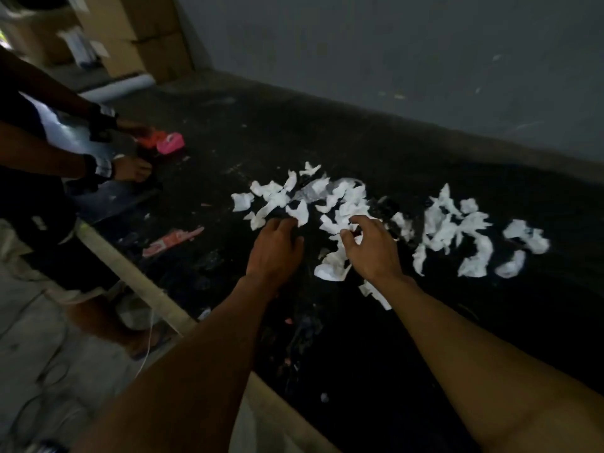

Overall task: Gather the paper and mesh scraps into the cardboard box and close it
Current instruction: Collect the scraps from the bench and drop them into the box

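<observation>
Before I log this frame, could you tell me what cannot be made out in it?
- Head view: paper scraps partly hidden under the right hand; whether its fingers pinch one is unclear.
- Surface under the left hand: too dark to show mesh.
- The target cardboard box: not identifiable; the stacked cartons top left are blurred.
- What the second person's hands hold: blurred.

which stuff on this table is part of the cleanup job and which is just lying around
Part of the job:
- white paper scraps
- left hand, over the scraps
- right hand, fingers spread over the scraps

Just lying about:
- pink tape dispenser
- pink strip
- second person's hands

No cardboard box for the scraps is clearly identifiable.
</observation>
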Available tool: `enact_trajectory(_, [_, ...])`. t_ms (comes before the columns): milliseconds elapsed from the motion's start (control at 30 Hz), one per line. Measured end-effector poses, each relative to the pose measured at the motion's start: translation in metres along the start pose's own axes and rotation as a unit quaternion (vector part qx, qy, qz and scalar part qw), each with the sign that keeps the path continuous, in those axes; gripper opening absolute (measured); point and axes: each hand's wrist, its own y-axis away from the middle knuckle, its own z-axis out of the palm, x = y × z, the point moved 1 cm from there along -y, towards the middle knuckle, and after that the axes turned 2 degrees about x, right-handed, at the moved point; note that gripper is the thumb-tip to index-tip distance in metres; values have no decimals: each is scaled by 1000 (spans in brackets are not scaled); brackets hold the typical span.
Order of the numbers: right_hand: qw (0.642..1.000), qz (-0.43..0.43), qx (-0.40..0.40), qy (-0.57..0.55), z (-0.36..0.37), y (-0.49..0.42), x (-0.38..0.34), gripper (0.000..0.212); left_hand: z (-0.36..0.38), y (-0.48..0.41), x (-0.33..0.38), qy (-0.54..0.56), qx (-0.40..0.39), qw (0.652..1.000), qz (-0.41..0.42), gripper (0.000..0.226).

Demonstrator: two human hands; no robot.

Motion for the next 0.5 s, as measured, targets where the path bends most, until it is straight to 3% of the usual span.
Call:
enact_trajectory(300, [999,-9,-20,35,96,-73,-13,42,22,-86,-107,-103,-11,995,-10,63])
enact_trajectory(500, [989,-9,-45,142,150,-127,-20,57,48,-165,-166,-162,-83,983,14,90])
